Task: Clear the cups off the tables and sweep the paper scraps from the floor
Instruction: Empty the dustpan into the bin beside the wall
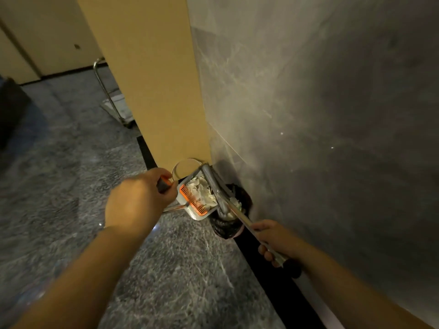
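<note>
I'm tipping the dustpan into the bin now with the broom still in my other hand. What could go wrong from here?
1. The dustpan is only partly over the bin with the black bag, so paper scraps may slide past the rim onto the floor.
2. The left hand grips just the handle end, so the tilted pan could twist.
3. The broom, gripped by the right hand, lies across the pan and could flick scraps out or snag the bag.

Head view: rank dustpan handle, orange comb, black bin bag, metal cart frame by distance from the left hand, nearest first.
From the left hand:
1. dustpan handle, gripped in it.
2. orange comb, just to its right.
3. black bin bag, further right by the wall.
4. metal cart frame, far behind, upper left.
</note>
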{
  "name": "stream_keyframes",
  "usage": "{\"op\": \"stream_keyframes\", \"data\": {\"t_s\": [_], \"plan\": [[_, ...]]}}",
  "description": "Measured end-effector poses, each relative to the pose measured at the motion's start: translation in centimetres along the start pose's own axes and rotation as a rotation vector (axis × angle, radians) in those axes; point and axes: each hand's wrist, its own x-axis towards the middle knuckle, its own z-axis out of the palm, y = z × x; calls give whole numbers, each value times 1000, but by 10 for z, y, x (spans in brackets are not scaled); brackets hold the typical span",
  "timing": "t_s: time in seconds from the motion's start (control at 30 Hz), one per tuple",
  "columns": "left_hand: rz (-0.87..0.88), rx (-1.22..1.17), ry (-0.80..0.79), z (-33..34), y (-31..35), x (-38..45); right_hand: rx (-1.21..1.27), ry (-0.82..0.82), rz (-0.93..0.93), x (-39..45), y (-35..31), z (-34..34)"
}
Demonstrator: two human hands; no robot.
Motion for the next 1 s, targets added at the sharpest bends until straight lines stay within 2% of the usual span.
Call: {"op": "stream_keyframes", "data": {"t_s": [0.1,0.3,0.5,0.7,1.0], "plan": [[-5,78,-50,24,33,9,-44,-44,35,25,3,-45],[-40,130,-44,53,87,27,-126,-113,5,40,3,-106],[6,138,-168,62,117,40,-138,-138,8,39,7,-147],[100,153,-218,73,133,50,-84,-175,-2,43,20,-163],[145,195,-324,78,150,68,28,-196,-40,45,13,-162]]}}
